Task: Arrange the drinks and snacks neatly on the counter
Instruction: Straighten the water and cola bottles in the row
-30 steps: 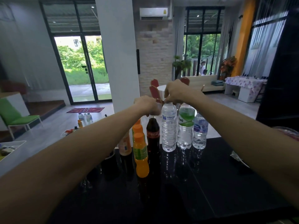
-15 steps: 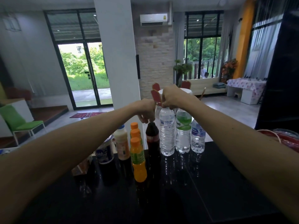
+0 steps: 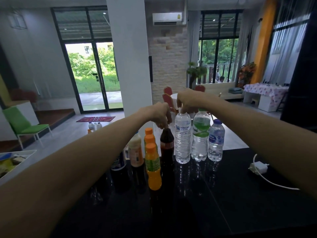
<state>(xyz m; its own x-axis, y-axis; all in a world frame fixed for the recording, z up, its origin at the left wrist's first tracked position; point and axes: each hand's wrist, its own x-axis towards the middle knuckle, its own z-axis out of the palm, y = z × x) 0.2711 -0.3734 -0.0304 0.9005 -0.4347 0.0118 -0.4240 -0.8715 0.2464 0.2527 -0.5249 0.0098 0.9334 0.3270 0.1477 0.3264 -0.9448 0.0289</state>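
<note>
Presently, a glossy black counter (image 3: 223, 203) fills the lower view. The Singha water bottle (image 3: 182, 140), upright near its far edge, serves as reference for all positions. Both bare forearms reach forward over the counter. The right hand (image 3: 187, 100) sits directly above the Singha water bottle, fingers curled downward and pinching its cap. The left hand (image 3: 159, 114) is just left of that bottle's top, fingers curled round the neck of the cola bottle (image 3: 167, 146), whose cap is hidden under them. The cola bottle stands upright immediately left of the Singha water bottle; whether the two touch cannot be confirmed. Immediately right of the Singha water bottle stands a green-label water bottle (image 3: 200, 134), and further right a shorter water bottle (image 3: 215, 141) with a purple cap. These three clear bottles form one close row. Left of the Singha water bottle, past the cola, three orange juice bottles (image 3: 153, 167) line up one behind another, the nearest standing closer to the viewer than the Singha water bottle. Further left stands a pale milky drink bottle (image 3: 135, 152), then a dark can (image 3: 119, 162) partly hidden by the left forearm. Well to the right of the Singha water bottle, a white charger (image 3: 259, 167) with its cable lies on the counter.
</note>
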